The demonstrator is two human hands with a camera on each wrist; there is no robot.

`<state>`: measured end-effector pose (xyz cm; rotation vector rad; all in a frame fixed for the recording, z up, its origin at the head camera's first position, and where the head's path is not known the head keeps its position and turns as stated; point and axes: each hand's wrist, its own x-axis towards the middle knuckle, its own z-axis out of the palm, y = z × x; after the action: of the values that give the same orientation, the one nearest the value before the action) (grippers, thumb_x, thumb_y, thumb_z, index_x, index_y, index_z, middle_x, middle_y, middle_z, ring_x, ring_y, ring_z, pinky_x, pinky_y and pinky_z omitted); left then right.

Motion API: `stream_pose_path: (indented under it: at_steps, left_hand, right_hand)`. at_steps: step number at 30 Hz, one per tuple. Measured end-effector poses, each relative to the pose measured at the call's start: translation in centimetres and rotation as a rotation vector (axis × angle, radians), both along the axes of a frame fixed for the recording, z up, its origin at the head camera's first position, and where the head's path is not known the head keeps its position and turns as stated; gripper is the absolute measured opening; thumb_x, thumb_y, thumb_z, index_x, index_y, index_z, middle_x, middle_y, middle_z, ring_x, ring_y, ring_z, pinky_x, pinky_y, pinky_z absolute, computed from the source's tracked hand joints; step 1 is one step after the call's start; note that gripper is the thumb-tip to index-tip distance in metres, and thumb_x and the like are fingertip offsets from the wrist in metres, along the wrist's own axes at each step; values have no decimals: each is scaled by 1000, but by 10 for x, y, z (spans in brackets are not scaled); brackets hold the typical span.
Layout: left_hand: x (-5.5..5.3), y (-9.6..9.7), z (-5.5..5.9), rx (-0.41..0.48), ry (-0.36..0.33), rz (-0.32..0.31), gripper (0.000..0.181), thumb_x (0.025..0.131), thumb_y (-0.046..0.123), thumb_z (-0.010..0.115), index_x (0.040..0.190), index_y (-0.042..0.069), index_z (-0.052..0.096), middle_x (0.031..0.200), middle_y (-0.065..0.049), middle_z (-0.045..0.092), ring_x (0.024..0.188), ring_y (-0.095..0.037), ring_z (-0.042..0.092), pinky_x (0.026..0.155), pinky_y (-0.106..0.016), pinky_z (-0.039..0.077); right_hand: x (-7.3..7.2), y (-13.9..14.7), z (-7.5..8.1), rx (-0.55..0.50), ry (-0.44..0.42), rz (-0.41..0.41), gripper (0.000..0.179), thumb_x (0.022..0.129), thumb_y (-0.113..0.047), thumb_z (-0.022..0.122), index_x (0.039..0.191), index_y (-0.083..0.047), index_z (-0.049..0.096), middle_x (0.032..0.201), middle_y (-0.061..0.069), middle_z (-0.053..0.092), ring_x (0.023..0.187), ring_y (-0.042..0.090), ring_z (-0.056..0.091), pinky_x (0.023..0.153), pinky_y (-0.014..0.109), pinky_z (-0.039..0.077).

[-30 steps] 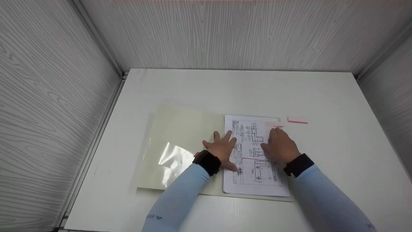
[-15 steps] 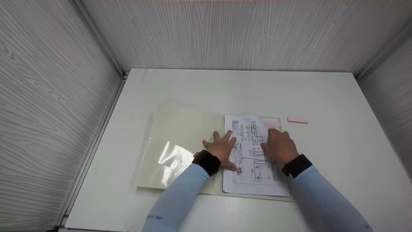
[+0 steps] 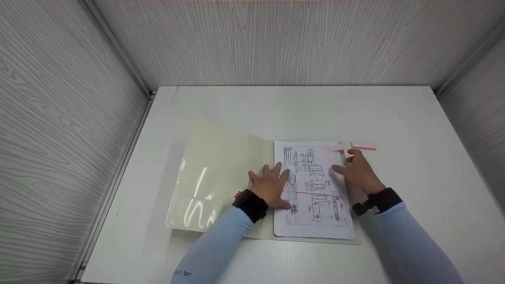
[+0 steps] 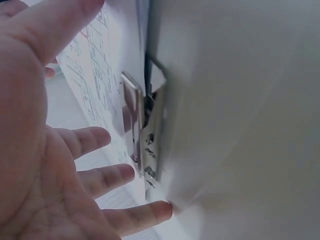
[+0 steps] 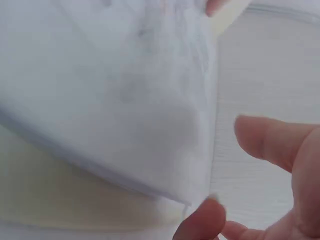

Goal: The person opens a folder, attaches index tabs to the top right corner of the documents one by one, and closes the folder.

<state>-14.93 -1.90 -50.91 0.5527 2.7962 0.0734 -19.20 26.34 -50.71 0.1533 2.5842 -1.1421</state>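
My left hand (image 3: 270, 188) rests with fingers spread across the inner edge of a stack of printed drawing sheets (image 3: 311, 209) in an opened pale yellow file folder (image 3: 225, 157). In the left wrist view, a metal clip (image 4: 134, 117) at the folder's spine stands close to those fingers. My right hand (image 3: 361, 173) hovers at the stack's right edge, thumb and fingers apart and nothing between them. A pink sticky note (image 3: 334, 148) shows at the sheets' upper right. In the right wrist view, the sheets (image 5: 115, 100) look blurred beside the right thumb and fingertips.
A pink sticky-note pad (image 3: 363, 146) lies on the white table (image 3: 256, 106), just right of the folder's top corner. Grey wood-grain panels (image 3: 252, 43) enclose the table at the back and both sides.
My right hand has drawn off the sheets toward the right, and the top sheet's bent upper part now lies flatter. The folder's left cover has risen slightly. My left hand stays in place.
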Motion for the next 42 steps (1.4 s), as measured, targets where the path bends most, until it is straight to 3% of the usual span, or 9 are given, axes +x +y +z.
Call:
stream_pose_path:
  at_steps: [2,5,9,16,24,27,31,37,42]
  left_hand:
    - [1,0,0,11,9,-1,106,64,71,73,151,27,32,157,-7,25,136,-42,29,90,-78,25]
    - [3,0,2,18,19,-1,99,69,69,72,150,25,35,156,-8,27,137,-41,28,92,-77,25]
    - [6,-1,5,15,35,-5,92,73,67,70,148,24,38,155,-9,29,137,-39,29,93,-75,27]
    - [11,0,9,-7,68,-50,85,77,65,66,146,22,42,150,-9,37,130,-34,37,90,-65,34]
    - [11,-3,8,-4,75,-67,81,79,63,66,144,21,44,145,-8,42,123,-30,40,89,-62,36]
    - [10,-3,7,3,68,-71,79,80,61,66,144,21,44,147,-9,40,127,-33,37,91,-65,34]
    - [9,-4,5,3,59,-76,78,81,60,66,145,21,43,150,-10,37,132,-35,34,93,-68,32]
    - [8,-4,3,6,67,-73,78,81,60,66,144,22,44,150,-9,38,130,-34,35,93,-66,32]
    - [11,-5,8,28,46,-61,76,82,59,66,145,23,43,152,-8,35,135,-34,31,94,-62,32]
  right_hand:
    - [1,5,3,-55,-35,-8,88,89,-46,64,148,-1,16,132,24,42,112,37,48,91,47,44]
    - [3,8,3,-30,-28,35,75,92,-45,61,144,0,30,128,21,47,106,34,52,87,44,46]
    - [7,2,-4,132,69,159,67,92,-39,63,141,0,39,138,22,46,123,38,46,98,52,40]
    - [13,-18,-14,380,119,233,85,85,-36,71,151,-6,26,152,19,32,140,41,24,109,60,22]
    - [17,-33,-6,591,253,315,64,86,-29,72,137,-4,42,134,20,54,130,43,40,101,71,22]
    - [18,-36,-4,597,271,318,59,85,-25,74,133,-3,46,125,19,60,121,42,48,99,68,28]
    - [19,-38,-3,543,209,288,66,87,-21,71,143,-4,41,128,20,58,115,41,51,96,60,39]
    - [16,-36,-5,362,114,235,71,90,-15,66,150,-5,29,146,20,39,129,41,42,103,57,34]
    - [13,-18,4,243,105,146,85,89,-25,68,153,-7,14,150,26,23,125,43,42,98,57,40]
